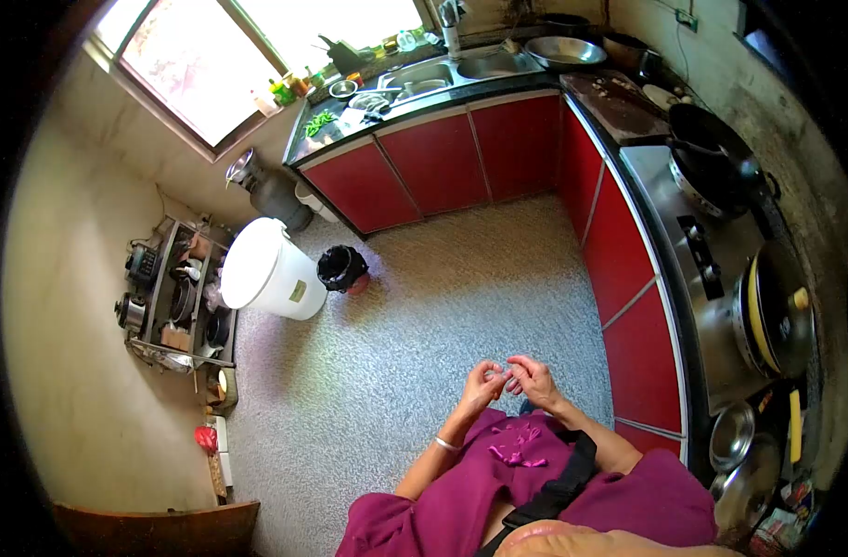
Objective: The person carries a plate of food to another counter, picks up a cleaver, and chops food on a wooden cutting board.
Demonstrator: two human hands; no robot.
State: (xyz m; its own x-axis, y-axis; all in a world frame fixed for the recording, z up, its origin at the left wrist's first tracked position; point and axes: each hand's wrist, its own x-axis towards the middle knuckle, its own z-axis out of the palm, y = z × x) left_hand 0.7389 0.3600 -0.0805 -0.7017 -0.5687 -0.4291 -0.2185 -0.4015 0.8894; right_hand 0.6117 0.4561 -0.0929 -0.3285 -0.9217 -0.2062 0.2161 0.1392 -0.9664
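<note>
Left hand (pixel 483 383) and right hand (pixel 533 380) meet at lower centre of frame, just beyond the purple clothing (pixel 433 511), the nearest thing; fingers curled, tips together, cannot tell if anything small is pinched. Step in hand reads as a pause or fine finger work, well apart from the counter (pixel 470 90) and its green vegetables (pixel 320 123), upper left; any reach there would call for parting the hands first.

- Left hand (pixel 482 382), right hand (pixel 533 379): together, above floor (pixel 387 399).
- Bin (pixel 343 268): on floor, right of bucket (pixel 274 274).
- Gas cylinder (pixel 281 197): behind bucket.
- Sink (pixel 494 65): in table (pixel 443 99), below window (pixel 187 74).
- Stove (pixel 721 339): on table, right.
</note>
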